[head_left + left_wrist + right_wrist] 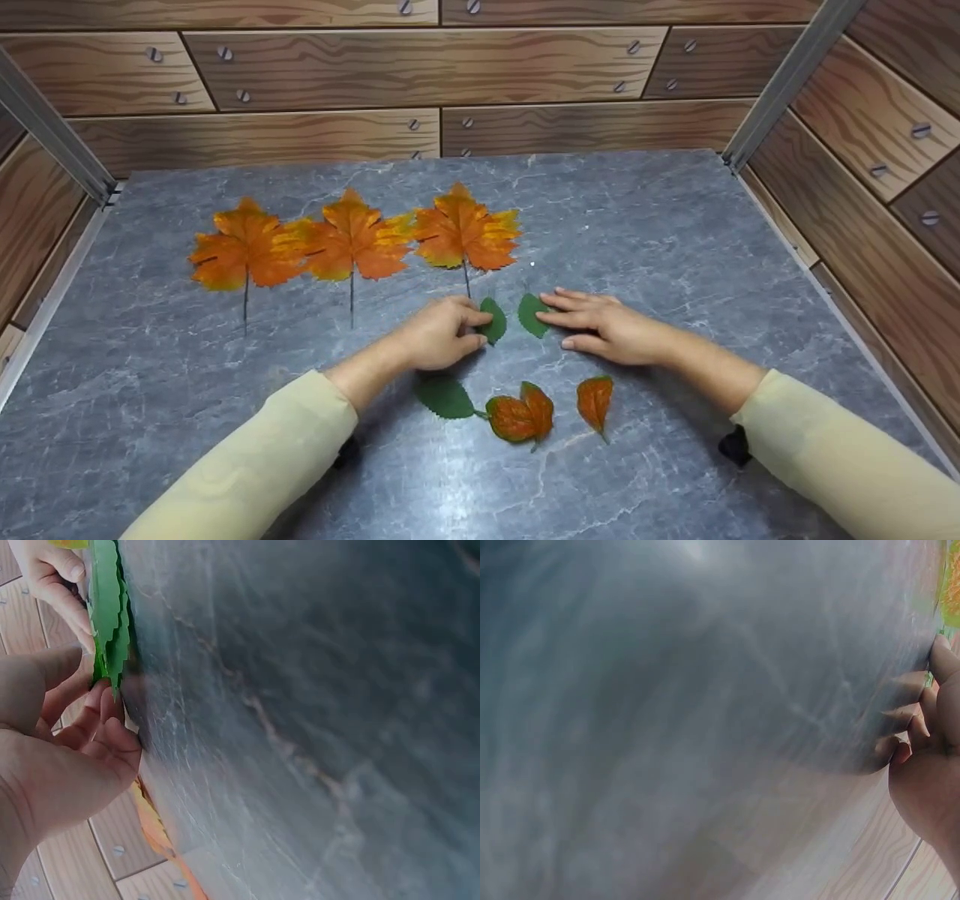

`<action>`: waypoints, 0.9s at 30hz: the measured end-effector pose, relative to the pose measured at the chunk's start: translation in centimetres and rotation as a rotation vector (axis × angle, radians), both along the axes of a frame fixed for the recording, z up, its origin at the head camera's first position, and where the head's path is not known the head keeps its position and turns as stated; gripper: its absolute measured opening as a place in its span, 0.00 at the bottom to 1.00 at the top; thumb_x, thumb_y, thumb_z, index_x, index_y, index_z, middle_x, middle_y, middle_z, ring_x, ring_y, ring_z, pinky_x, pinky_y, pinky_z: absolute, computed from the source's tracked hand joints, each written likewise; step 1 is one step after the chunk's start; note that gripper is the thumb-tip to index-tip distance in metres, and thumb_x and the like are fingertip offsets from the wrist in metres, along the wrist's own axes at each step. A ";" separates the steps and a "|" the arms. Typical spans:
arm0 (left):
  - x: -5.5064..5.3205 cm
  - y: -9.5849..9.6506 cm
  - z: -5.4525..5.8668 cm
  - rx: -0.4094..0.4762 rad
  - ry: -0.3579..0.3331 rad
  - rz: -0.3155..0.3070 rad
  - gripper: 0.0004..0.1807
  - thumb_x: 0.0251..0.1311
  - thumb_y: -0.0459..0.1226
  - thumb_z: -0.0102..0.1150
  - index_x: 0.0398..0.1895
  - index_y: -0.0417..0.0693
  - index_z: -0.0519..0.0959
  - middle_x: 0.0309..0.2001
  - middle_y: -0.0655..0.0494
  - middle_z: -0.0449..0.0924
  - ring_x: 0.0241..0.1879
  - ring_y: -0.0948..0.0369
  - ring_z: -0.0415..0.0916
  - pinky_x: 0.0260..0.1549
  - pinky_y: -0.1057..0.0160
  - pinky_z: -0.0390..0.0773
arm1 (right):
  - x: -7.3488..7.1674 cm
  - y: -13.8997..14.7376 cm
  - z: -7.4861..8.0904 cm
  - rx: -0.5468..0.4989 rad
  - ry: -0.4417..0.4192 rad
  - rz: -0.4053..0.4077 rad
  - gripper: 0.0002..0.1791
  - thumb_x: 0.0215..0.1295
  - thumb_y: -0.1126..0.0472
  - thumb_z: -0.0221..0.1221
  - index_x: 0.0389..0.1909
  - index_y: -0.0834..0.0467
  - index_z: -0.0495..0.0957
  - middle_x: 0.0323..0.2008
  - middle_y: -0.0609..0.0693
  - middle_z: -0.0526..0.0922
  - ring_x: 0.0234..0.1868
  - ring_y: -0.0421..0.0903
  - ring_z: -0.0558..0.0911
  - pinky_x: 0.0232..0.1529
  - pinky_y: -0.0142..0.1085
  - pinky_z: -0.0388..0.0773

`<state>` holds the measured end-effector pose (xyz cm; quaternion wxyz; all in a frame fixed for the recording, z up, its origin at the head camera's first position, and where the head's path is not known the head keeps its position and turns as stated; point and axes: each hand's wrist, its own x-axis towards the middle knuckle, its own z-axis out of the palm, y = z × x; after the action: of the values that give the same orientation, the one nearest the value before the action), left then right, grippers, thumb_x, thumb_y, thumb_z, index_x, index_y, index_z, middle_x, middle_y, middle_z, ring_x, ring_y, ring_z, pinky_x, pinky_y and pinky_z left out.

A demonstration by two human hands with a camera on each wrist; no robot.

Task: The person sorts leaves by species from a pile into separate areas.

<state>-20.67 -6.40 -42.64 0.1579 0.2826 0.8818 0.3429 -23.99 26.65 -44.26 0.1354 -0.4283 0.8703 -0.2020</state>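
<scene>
Two small green leaves lie side by side mid-table in the head view. My left hand (444, 334) rests by the left green leaf (494, 321), its index fingertip on that leaf's edge and the thumb apart below. On the other side, the fingertips of my right hand (619, 326) touch the outer edge of the right green leaf (530, 315), fingers extended. Nearer me lie a larger green leaf (444, 397), a pair of orange-brown leaves with green edges (517, 416) and a single orange-brown leaf (595, 403).
Three orange maple leaves on dark stems lie in a row behind the hands: left (244, 247), middle (352, 240) and right (463, 232). They rest on a grey marbled table (660, 225). Wood-patterned panels (420, 67) enclose its back and sides.
</scene>
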 end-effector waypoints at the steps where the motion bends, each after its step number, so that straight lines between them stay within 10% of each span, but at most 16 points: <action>1: 0.1 0.1 0.0 -0.007 0.004 -0.001 0.24 0.75 0.35 0.62 0.71 0.36 0.77 0.64 0.38 0.77 0.62 0.45 0.77 0.62 0.47 0.77 | 0.0 0.0 0.0 0.003 -0.001 -0.001 0.29 0.81 0.52 0.59 0.79 0.50 0.70 0.82 0.52 0.59 0.83 0.58 0.55 0.76 0.68 0.52; 27: 0.4 0.6 -0.4 -0.084 0.090 -0.046 0.25 0.75 0.39 0.64 0.72 0.42 0.77 0.48 0.45 0.78 0.42 0.52 0.73 0.42 0.53 0.75 | 0.0 0.0 -0.1 -0.002 -0.018 -0.012 0.29 0.81 0.52 0.59 0.79 0.49 0.70 0.82 0.51 0.60 0.83 0.57 0.54 0.77 0.68 0.51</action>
<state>-20.29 -5.83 -43.01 0.1374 0.3111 0.8949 0.2888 -23.98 26.62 -44.33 0.1417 -0.4211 0.8715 -0.2076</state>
